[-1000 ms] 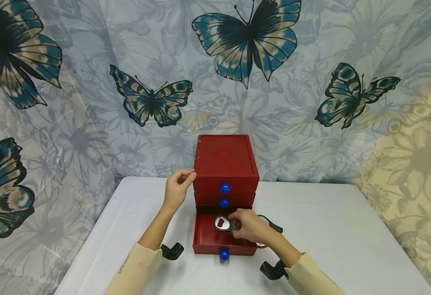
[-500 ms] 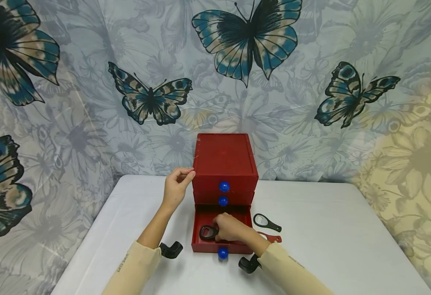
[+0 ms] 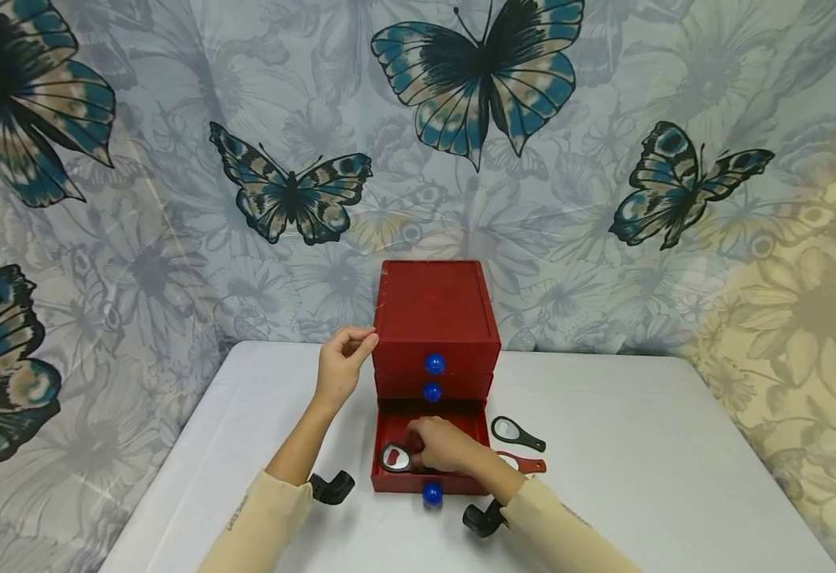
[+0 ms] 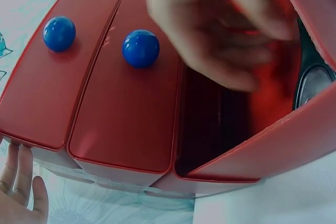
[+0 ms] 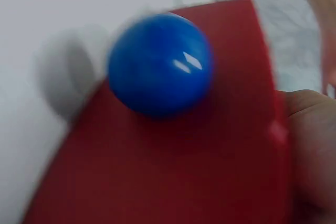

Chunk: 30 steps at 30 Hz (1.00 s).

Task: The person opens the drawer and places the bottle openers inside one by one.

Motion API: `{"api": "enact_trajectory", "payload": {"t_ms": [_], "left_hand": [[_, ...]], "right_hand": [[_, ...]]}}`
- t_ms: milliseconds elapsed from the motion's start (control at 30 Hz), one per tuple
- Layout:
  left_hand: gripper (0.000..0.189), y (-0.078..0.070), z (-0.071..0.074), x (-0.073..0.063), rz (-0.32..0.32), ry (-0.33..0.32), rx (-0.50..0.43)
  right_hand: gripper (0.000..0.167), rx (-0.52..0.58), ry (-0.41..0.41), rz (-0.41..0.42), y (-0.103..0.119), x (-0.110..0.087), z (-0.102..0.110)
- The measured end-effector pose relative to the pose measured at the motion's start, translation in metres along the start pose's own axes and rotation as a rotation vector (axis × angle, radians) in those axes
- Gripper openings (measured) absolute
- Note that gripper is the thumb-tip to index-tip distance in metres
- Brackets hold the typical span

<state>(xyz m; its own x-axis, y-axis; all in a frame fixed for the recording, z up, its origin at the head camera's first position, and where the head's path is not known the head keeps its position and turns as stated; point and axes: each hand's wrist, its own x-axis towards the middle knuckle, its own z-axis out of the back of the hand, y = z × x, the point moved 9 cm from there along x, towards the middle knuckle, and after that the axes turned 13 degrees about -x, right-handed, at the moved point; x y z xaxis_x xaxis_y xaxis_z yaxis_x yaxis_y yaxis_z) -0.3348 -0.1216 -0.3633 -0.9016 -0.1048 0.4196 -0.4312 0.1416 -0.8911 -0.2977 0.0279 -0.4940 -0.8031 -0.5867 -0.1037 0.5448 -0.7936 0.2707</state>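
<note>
A red drawer cabinet (image 3: 437,306) stands on the table, its bottom drawer (image 3: 382,480) pulled out. In that drawer lies a bottle opener (image 3: 396,458) with a dark handle and a silver round head. My right hand (image 3: 441,444) is inside the drawer over the handle; in the left wrist view its fingers are loosely bent, blurred, and apart from the opener (image 4: 313,81). My left hand (image 3: 339,370) rests its fingertips against the cabinet's left side. In the right wrist view a blue knob (image 5: 160,65) on the drawer front hides most of the rest.
A black round-headed tool (image 3: 521,435) and a red one (image 3: 532,465) lie on the white table (image 3: 639,446) to the right of the drawer. The two upper drawers, with blue knobs (image 3: 434,364), are closed. A butterfly-print cloth (image 3: 546,294) hangs behind the table.
My right hand has moved left and down into the drawer with the bottle opener and let go of it. The opener now lies on the drawer floor. My left hand has stayed at the cabinet.
</note>
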Motion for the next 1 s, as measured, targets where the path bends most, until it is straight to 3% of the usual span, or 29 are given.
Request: {"api": "enact_trajectory", "payload": {"t_ms": [233, 467, 600, 733, 867, 1000], "left_hand": [[0.019, 0.023, 0.008, 0.004, 0.018, -0.009, -0.012], [0.02, 0.024, 0.009, 0.005, -0.022, -0.002, -0.015], [0.02, 0.026, 0.008, 0.006, 0.0, -0.003, -0.009], [0.019, 0.024, 0.006, 0.006, 0.018, -0.001, -0.02], [0.019, 0.008, 0.003, 0.002, 0.024, 0.004, -0.013], [0.018, -0.003, 0.0, -0.001, 0.019, 0.011, -0.016]], "right_hand": [[0.023, 0.196, -0.16, 0.007, -0.016, -0.03, 0.049], [0.022, 0.212, -0.268, -0.052, -0.046, -0.065, 0.075], [0.02, 0.215, -0.302, -0.125, -0.074, -0.084, 0.072], [0.02, 0.217, -0.287, -0.223, -0.103, -0.099, 0.054], [0.025, 0.166, -0.241, -0.305, -0.121, -0.11, 0.03], [0.031, 0.084, -0.228, -0.332, -0.131, -0.118, 0.015]]}}
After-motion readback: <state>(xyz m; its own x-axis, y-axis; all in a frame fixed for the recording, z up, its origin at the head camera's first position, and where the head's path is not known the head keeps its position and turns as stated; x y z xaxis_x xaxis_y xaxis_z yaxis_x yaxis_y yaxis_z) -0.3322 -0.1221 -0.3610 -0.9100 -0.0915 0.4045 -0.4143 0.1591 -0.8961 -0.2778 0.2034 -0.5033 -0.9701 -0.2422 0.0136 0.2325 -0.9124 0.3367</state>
